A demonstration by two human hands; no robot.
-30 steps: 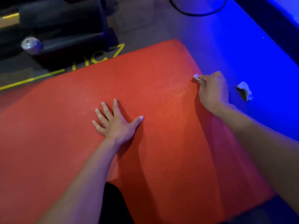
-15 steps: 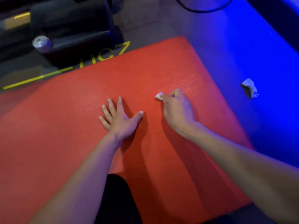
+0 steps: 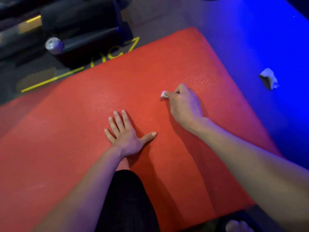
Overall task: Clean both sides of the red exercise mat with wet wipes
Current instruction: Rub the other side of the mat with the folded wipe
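Foreground: a dark-clothed knee [image 3: 127, 203] rests on the near part of the mat; bare toes [image 3: 237, 226] show at the lower right edge, off the mat.
Red exercise mat [image 3: 75, 131]: lies flat on the floor and fills most of the view, its far right corner rounded, its right edge bordering the blue-lit floor.
Left hand [image 3: 127, 133]: palm down on the mat near its middle, fingers straight and spread, thumb pointing right; it holds nothing.
Right hand [image 3: 184, 104]: beyond and to the right of the left hand, well apart from it, fingers curled round a wet wipe [image 3: 164, 94] whose white end shows at the fingertips and touches the mat.
Mat surface: a glistening speckled patch [image 3: 202, 82] lies just beyond the right hand.
Crumpled wipe [image 3: 269, 78]: lies on the blue-lit floor [image 3: 250, 39], off the mat to the right.
Far left: a yellow floor line and markings [image 3: 115, 56] run along the mat's far edge; behind them stands dark equipment [image 3: 87, 30] with a silvery round cap [image 3: 53, 45].
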